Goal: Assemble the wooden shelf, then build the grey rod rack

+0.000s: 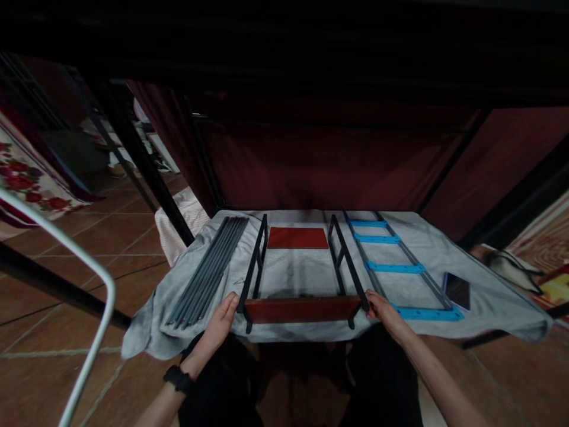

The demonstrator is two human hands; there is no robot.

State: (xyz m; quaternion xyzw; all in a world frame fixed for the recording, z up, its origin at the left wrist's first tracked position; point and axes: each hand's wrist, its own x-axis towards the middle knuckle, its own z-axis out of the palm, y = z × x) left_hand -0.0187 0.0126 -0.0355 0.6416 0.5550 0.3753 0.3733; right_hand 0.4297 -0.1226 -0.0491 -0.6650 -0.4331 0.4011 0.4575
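Note:
A black frame (349,259) with a reddish-brown board (302,310) across its near end stands on the cloth-covered table in front of me. A second reddish board (297,238) is at its far end. My left hand (222,319) is closed at the frame's near left corner; its fingertips are partly hidden. At the opposite near corner, my right hand (381,309) has its fingers closed on the frame. Left of the frame lies a bundle of several grey rods (208,273). To the right are grey rods joined by several blue crosspieces (395,268), like a ladder.
A dark phone (457,290) lies near the right side of the grey cloth (493,296). Black posts (142,166) and a dark red curtain (320,166) surround the table. A white curved tube (95,332) rises at left above the tiled floor (53,308).

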